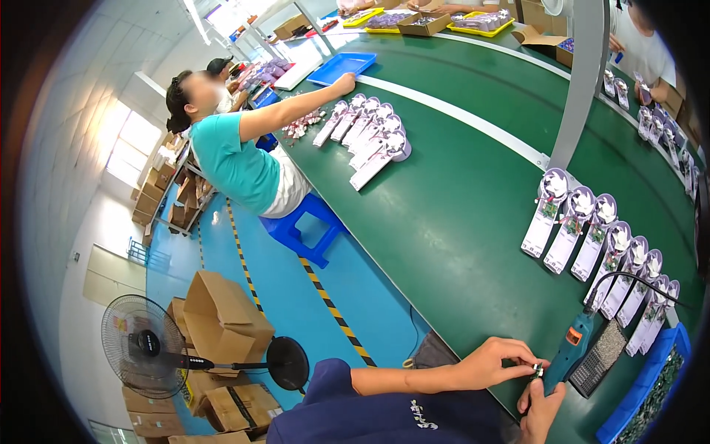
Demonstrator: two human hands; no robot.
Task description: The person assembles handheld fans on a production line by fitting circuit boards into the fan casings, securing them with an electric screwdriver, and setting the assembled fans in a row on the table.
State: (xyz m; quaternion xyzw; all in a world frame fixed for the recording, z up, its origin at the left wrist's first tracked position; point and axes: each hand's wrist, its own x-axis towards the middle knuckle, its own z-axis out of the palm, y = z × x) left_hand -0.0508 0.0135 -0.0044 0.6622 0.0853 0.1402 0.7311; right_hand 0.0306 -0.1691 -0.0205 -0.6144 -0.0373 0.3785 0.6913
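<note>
My left hand (497, 364) is closed in a pinch near the table's front edge. Between its fingertips is a small green circuit board (538, 368) with a white part on it. Just beside it, my right hand (541, 408) is wrapped round a teal electric screwdriver (568, 354), whose black cord leaves its upper end. The screwdriver's tip is hidden by the hands. Beyond them stands a slanting row of pale purple handheld-fan housings (569, 229) with white blades; small green boards show in several.
Right of the screwdriver lies a dark tray of small metal pieces (600, 357), beside a blue bin of green circuit boards (669, 351). A grey post (580, 96) rises from the green table (444, 222). A co-worker (237, 155) sits at left near more housings (370, 133).
</note>
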